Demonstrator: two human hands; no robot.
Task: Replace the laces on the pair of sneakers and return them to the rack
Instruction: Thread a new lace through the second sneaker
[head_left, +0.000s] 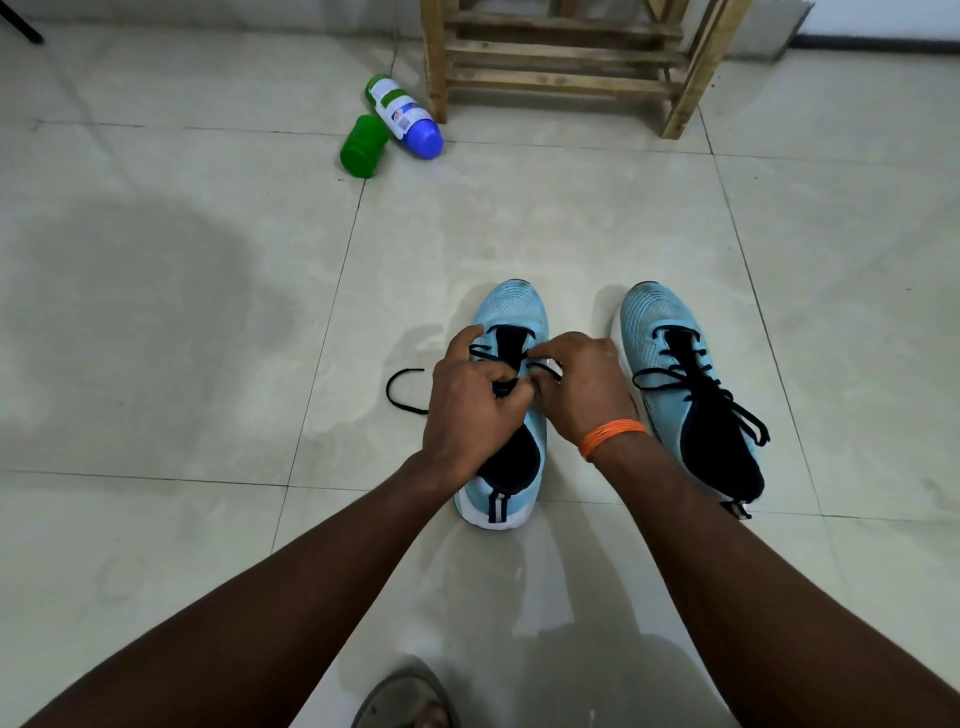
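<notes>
Two light blue sneakers with black tongues stand side by side on the tiled floor, toes pointing away from me. The left sneaker (511, 312) sits under both hands. My left hand (470, 402) curls over its tongue and pinches the black lace (402, 392), whose free end loops out to the left on the floor. My right hand (584, 384), with an orange band at the wrist, pinches the same lace over the eyelets. The right sneaker (680, 374) is fully laced with a black lace, its ends lying loose.
A wooden slatted shoe rack (563, 67) stands at the back. A white bottle with a blue end (405, 117) and a green cap (363, 147) lie on the floor left of it. A sandalled foot (405, 699) shows at the bottom edge.
</notes>
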